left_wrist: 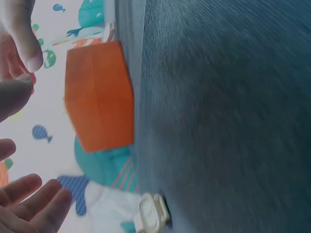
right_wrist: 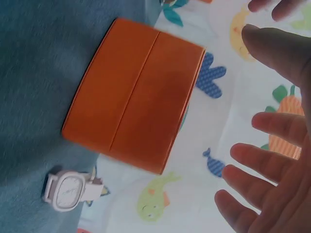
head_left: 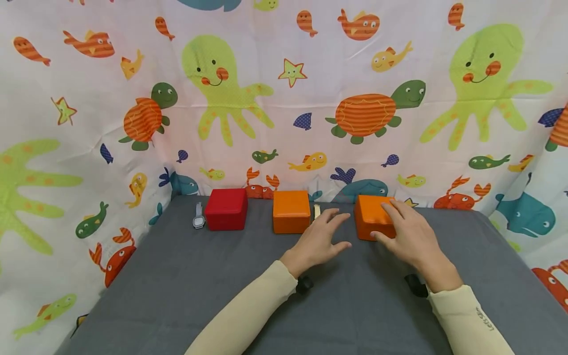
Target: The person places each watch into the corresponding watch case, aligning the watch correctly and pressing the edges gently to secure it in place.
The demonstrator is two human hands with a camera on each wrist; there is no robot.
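Observation:
My left hand (head_left: 316,244) hovers over the table between the two orange boxes, fingers spread and holding nothing. To its right, my right hand (head_left: 411,235) is held with bent, parted fingers in front of the right orange box (head_left: 370,217), overlapping its right part in the head view. The right wrist view shows the fingers apart from this box (right_wrist: 133,94), which is closed. Beside it, on the right, sits a pale watch (right_wrist: 69,190), hidden behind my hand in the head view. A cream watch (left_wrist: 151,213) stands left of the same box, partly covered by my left hand in the head view.
The middle orange box (head_left: 291,212) and a red box (head_left: 227,209) stand along the table's back edge. A silvery watch (head_left: 198,216) is left of the red one. Behind the grey table (head_left: 199,286) hangs a sea-animal curtain (head_left: 262,88).

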